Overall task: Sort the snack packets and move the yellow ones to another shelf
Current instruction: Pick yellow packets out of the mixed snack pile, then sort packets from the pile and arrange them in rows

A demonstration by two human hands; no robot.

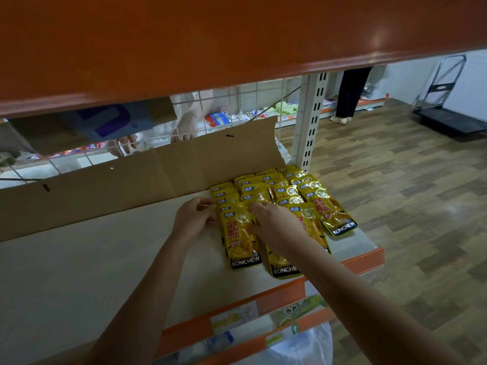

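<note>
Yellow snack packets lie in overlapping rows at the right end of a pale shelf, four columns across, each stacked like shingles toward the back; the exact total cannot be counted, though roughly twenty tops show. Each packet is glossy yellow with a clear window showing pale strips inside, red characters down the front, a small blue label at the top and a black band at the bottom reading KONCHEW. Nearest the camera, a clear plastic bag sits below the shelf's orange front edge, which carries several price tags. Two bare forearms reach in from below. The left hand rests just beside the left column, its fingers curled and pinching the top edge of the front packet. The right hand lies over the second column, fingertips gripping the same packet's upper right corner. Behind the packets a brown cardboard sheet stands against a wire mesh backing. Through the mesh, two hands of another person hold a cardboard box. An orange shelf hangs overhead. Far right, on wood-pattern flooring, one person's legs stand near a platform trolley.
</note>
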